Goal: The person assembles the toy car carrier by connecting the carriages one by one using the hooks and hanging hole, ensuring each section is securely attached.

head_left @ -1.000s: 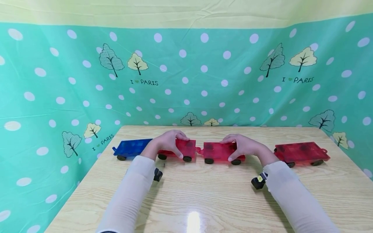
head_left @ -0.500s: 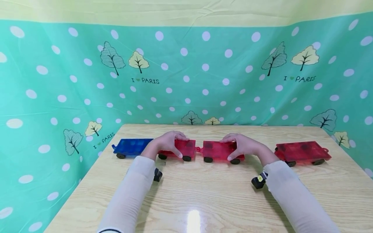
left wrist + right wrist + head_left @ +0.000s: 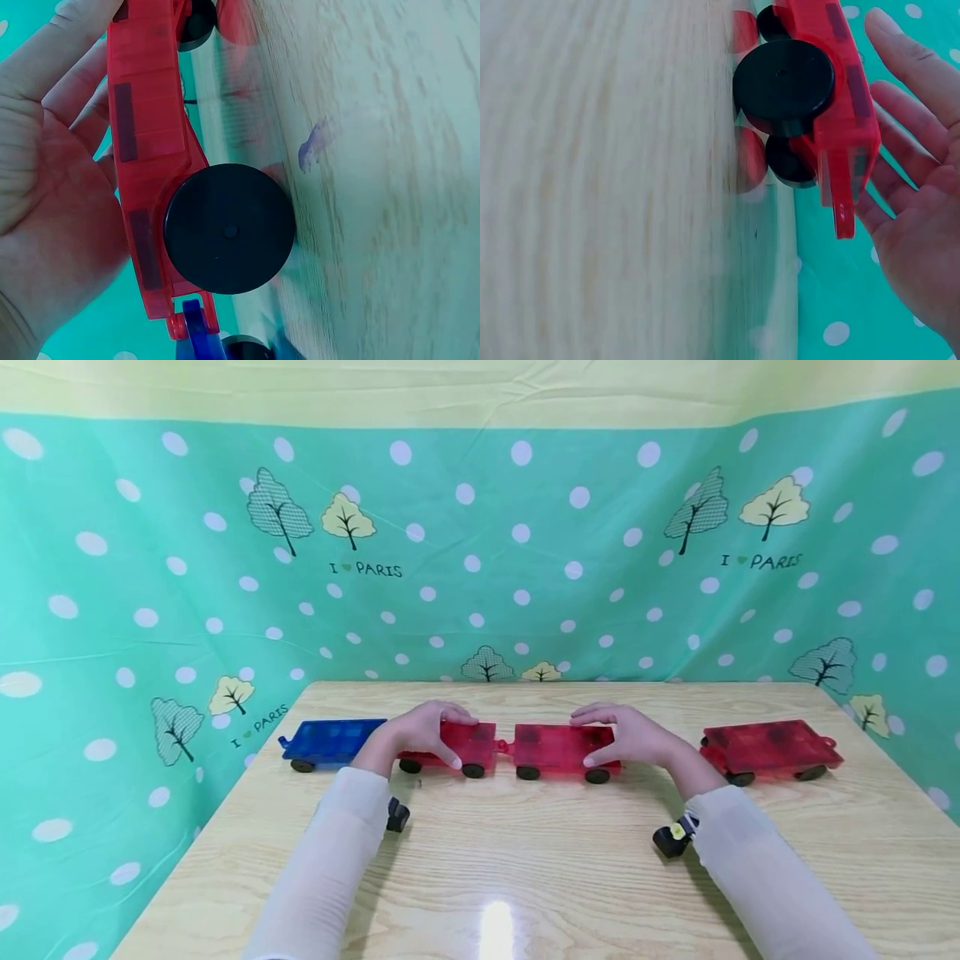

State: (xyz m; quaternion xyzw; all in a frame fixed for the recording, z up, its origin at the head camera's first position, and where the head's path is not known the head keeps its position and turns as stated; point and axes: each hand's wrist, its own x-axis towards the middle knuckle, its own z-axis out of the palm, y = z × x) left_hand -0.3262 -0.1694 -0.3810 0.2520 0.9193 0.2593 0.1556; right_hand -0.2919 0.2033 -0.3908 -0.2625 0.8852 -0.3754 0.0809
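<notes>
My left hand straddles a translucent red toy train car, thumb on the near side and fingers at the far side. In the left wrist view its black wheel is near the tabletop, and a blue hook meets its end loop. A second red toy train car stands to the right, joined or touching at a small red coupling. My right hand is spread around its right end; in the right wrist view the thumb stands apart from the car.
A blue toy train car stands at the left, partly behind my left wrist. Another red toy train car is separate at the right. The wooden table ends at a green dotted curtain.
The right hand's fingers and thumb have loosened and lifted slightly from the second red car. The left hand keeps its place on its car. The whole head view has shifted a little.
</notes>
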